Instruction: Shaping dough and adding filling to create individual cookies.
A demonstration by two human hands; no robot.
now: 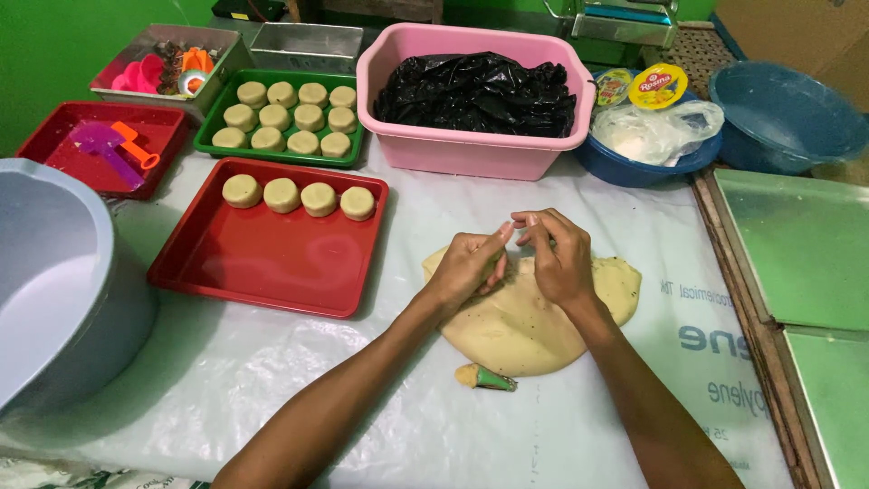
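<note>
white plastic sheet (362, 398) is covering the whole table. big grey tub (54, 272) is sitting at the left edge. pink basin (471, 149) is standing at the back with a black plastic bag (475, 95) bunched inside it, two blue bowls (787, 118) are sitting to its right, the nearer one holding a clear bag. red tray (262, 263) is lying left of centre, carrying four pale dough rounds (299, 196) in a row along its far edge. green tray (348, 145) behind it is holding more rounds in rows. flat slab of pale dough (534, 335) is lying on the sheet right of the red tray, directly under both hands. left hand (466, 270) and right hand (557, 258) are hovering over the slab's far end, fingertips meeting, fingers pinched together on something small, cannot tell what. left palm seems to be brushing the dough, not sure. small green cone-shaped cutter (493, 378) with a dough bit at its mouth is lying just beside the slab's near edge, apart from both hands.
</note>
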